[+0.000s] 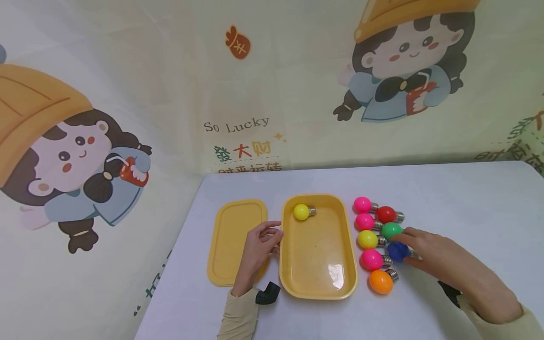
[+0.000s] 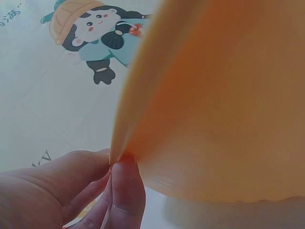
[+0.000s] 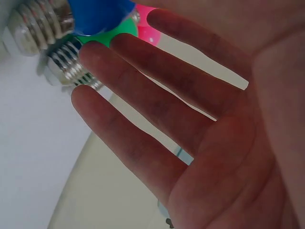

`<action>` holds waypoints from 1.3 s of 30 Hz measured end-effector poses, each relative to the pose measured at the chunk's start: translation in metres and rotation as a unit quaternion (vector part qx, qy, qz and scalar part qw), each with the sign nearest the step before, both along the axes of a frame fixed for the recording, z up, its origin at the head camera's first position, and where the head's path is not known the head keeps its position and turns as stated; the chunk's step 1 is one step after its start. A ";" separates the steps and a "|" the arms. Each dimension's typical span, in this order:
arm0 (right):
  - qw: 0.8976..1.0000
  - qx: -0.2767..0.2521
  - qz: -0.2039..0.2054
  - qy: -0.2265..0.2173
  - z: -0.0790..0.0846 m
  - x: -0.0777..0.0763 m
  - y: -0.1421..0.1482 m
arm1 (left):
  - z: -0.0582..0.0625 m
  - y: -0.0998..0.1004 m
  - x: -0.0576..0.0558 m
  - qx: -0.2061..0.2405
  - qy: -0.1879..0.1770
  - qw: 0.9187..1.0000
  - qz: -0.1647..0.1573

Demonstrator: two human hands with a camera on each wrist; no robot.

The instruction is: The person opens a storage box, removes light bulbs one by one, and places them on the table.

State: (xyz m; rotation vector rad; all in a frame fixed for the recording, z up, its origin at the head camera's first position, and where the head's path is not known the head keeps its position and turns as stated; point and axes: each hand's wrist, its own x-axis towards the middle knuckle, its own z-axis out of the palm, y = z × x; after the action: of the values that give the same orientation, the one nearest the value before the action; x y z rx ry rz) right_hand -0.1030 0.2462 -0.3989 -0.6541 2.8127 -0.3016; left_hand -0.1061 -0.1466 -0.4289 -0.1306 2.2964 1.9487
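My left hand [image 1: 258, 243] pinches the left rim of a yellow plastic tray [image 1: 318, 257] between thumb and finger, seen close in the left wrist view. Inside the tray, near its far end, lies a toy light bulb with a yellow globe [image 1: 301, 212]. Over at the right, my right hand [image 1: 442, 257] reaches around a blue bulb [image 1: 397, 251] with its fingers extended. The right wrist view shows those fingers [image 3: 138, 93] spread and straight, below the blue bulb [image 3: 100, 14]; contact cannot be told. A green bulb [image 1: 390, 230] lies just beyond the fingertips.
More bulbs lie right of the tray: pink bulbs [image 1: 362, 204], a red bulb [image 1: 386, 214], a yellow bulb [image 1: 367, 239] and an orange bulb [image 1: 380, 282]. A flat yellow lid [image 1: 229, 241] lies left of the tray. Printed cloth [image 1: 297, 94] hangs behind the white table [image 1: 476, 208].
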 end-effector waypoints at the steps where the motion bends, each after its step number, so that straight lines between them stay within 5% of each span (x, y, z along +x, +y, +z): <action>1: 1.000 -0.003 -0.002 0.002 0.001 0.000 0.000 | 0.000 0.000 0.000 0.001 0.000 1.000 0.000; 21: 0.990 -0.058 0.062 0.115 0.030 -0.011 -0.032 | 0.000 -0.001 0.000 0.000 -0.002 1.000 0.001; 39: 0.992 -0.102 0.056 0.059 0.038 -0.027 -0.075 | 0.000 0.001 -0.001 0.006 -0.005 1.000 0.011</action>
State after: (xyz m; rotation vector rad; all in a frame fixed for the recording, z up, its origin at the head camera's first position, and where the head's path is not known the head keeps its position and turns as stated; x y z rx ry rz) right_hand -0.1297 0.1711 -0.3610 -0.8969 2.8656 -0.5514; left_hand -0.1073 -0.1456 -0.4288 -0.1632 2.2855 1.9682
